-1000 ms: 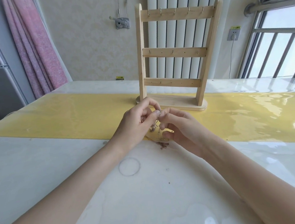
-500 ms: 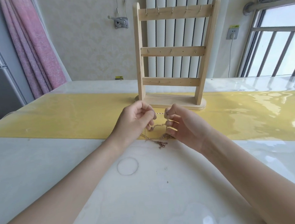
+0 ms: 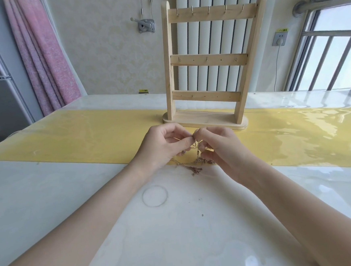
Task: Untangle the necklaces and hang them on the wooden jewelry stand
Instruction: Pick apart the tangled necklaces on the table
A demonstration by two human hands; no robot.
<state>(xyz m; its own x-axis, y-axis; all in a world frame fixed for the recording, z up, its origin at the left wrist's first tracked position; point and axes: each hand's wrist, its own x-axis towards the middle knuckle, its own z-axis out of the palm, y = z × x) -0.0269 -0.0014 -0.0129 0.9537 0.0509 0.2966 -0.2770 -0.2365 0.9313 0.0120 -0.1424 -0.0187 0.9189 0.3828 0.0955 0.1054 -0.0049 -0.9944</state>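
Since half a second ago, our left hand (image 3: 163,146) and right hand (image 3: 219,146) have drawn closer, fingers pinching the tangled necklaces (image 3: 196,167) above a glossy white desk (image 3: 49,195). Yellow runner (image 3: 86,137) crosses it; wooden jewelry stand (image 3: 204,63) just behind, bare; pink curtain (image 3: 42,59), radiator (image 3: 207,38), barred window (image 3: 332,53).

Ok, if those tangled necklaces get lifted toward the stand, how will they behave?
The tangled necklaces will probably hang limp: the chain droops from where the left hand and right hand pinch it. They look thin and light. The clump trailing on the table may lift as one snag.

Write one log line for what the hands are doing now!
left hand: pinches necklaces | right hand: pinches necklaces | wooden jewelry stand: hooks bare
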